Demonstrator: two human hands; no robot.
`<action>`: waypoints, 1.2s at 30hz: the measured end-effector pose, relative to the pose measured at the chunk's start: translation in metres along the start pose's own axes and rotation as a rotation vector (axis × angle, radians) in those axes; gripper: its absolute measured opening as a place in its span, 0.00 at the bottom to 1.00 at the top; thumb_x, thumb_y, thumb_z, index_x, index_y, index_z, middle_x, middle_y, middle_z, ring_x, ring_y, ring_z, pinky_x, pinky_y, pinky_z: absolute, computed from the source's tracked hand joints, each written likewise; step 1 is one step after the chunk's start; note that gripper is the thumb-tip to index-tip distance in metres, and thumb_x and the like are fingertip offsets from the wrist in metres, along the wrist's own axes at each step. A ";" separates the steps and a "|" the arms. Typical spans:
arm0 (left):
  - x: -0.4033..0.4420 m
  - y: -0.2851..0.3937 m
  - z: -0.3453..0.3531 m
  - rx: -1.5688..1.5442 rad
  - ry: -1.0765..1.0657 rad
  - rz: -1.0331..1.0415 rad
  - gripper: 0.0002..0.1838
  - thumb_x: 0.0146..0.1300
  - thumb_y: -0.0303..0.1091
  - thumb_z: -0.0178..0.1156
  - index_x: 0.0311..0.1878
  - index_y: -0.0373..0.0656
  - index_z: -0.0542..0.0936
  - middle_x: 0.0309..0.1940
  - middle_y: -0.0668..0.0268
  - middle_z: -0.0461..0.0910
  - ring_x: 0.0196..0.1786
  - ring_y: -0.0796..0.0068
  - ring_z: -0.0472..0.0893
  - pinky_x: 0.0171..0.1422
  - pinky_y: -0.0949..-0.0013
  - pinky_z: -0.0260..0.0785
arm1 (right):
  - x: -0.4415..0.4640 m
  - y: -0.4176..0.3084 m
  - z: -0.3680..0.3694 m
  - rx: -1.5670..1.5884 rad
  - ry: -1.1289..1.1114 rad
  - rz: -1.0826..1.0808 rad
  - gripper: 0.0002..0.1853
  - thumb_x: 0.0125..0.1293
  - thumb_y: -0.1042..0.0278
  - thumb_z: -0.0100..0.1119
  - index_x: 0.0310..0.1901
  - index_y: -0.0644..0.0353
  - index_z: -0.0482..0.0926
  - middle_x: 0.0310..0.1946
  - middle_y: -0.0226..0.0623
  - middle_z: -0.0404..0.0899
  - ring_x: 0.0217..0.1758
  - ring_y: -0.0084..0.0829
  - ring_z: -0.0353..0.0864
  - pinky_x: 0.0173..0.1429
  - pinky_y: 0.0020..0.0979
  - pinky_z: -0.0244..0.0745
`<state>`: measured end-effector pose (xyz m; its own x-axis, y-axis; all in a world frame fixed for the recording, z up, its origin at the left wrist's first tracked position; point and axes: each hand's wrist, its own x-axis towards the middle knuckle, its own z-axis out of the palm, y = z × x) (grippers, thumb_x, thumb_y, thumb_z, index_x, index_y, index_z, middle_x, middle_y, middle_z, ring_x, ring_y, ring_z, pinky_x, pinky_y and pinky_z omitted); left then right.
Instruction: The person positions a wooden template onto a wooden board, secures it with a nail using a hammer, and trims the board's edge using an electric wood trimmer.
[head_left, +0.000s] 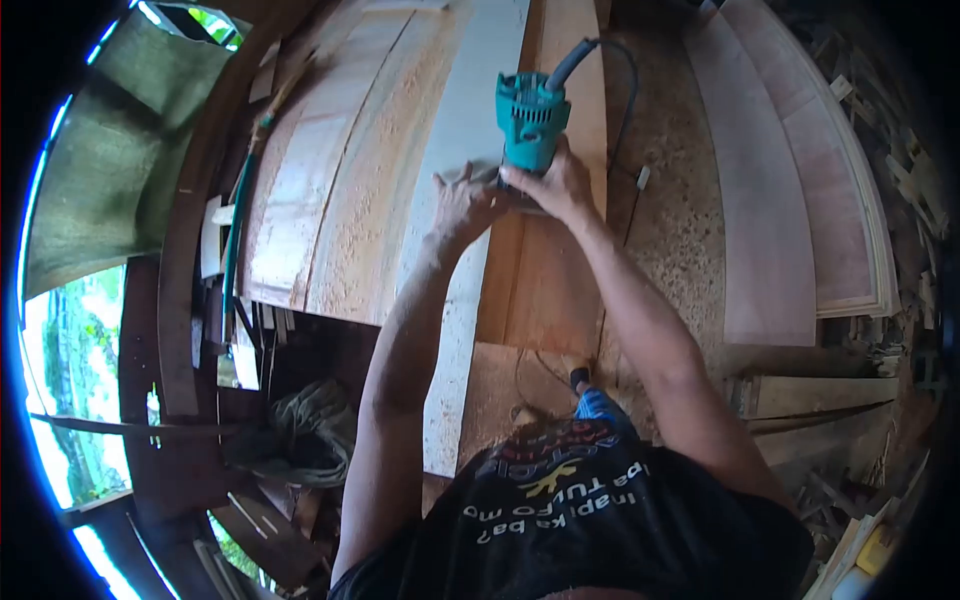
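A teal power tool [532, 122] with a dark cord stands upright near the top centre, on the edge of a long pale board [455, 170] beside a reddish-brown board [545, 290]. My right hand [558, 183] is wrapped round the lower right side of the tool's body. At the left of its base, my left hand [466, 207] reaches in, its fingers partly spread and its inner fingers hidden against the base; whether it grips the base cannot be made out. The tool's bit is hidden.
Wood planks [375, 150] strewn with shavings lie left of the pale board. Curved panels [765, 200] rest at the right. The cord [634, 110] loops right of the tool. A crumpled dark cloth [310, 430] and scrap wood [905, 190] lie around.
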<state>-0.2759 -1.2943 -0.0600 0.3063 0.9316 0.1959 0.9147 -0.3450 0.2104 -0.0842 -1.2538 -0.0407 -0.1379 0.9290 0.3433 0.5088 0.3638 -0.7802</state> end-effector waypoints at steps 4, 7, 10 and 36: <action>0.005 0.005 -0.015 0.001 -0.066 -0.013 0.12 0.63 0.48 0.66 0.49 0.71 0.87 0.64 0.77 0.76 0.76 0.46 0.65 0.67 0.15 0.50 | 0.007 0.006 0.004 -0.067 0.004 -0.009 0.47 0.47 0.30 0.74 0.58 0.60 0.68 0.43 0.47 0.84 0.46 0.46 0.87 0.49 0.45 0.83; 0.008 0.005 -0.014 0.013 -0.078 -0.021 0.12 0.62 0.47 0.67 0.49 0.71 0.87 0.64 0.76 0.76 0.76 0.47 0.65 0.66 0.18 0.52 | 0.010 0.007 0.003 -0.073 -0.007 0.018 0.49 0.47 0.29 0.74 0.60 0.60 0.68 0.46 0.47 0.84 0.48 0.46 0.87 0.51 0.45 0.83; 0.012 0.000 -0.007 0.007 -0.003 0.016 0.09 0.61 0.48 0.67 0.45 0.72 0.88 0.64 0.82 0.76 0.74 0.49 0.68 0.62 0.17 0.53 | 0.013 0.009 0.004 -0.070 -0.015 0.023 0.50 0.47 0.29 0.74 0.61 0.60 0.67 0.46 0.46 0.84 0.49 0.46 0.87 0.52 0.45 0.82; 0.046 -0.010 -0.001 -0.096 0.009 -0.031 0.10 0.61 0.49 0.64 0.46 0.74 0.87 0.55 0.81 0.81 0.69 0.58 0.71 0.57 0.26 0.58 | 0.048 0.021 0.004 -0.056 0.007 0.022 0.47 0.48 0.31 0.73 0.60 0.60 0.69 0.47 0.50 0.84 0.50 0.53 0.85 0.54 0.50 0.79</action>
<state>-0.2709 -1.2479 -0.0520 0.2753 0.9411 0.1963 0.8940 -0.3257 0.3077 -0.0833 -1.2015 -0.0424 -0.1198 0.9364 0.3300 0.5585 0.3383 -0.7573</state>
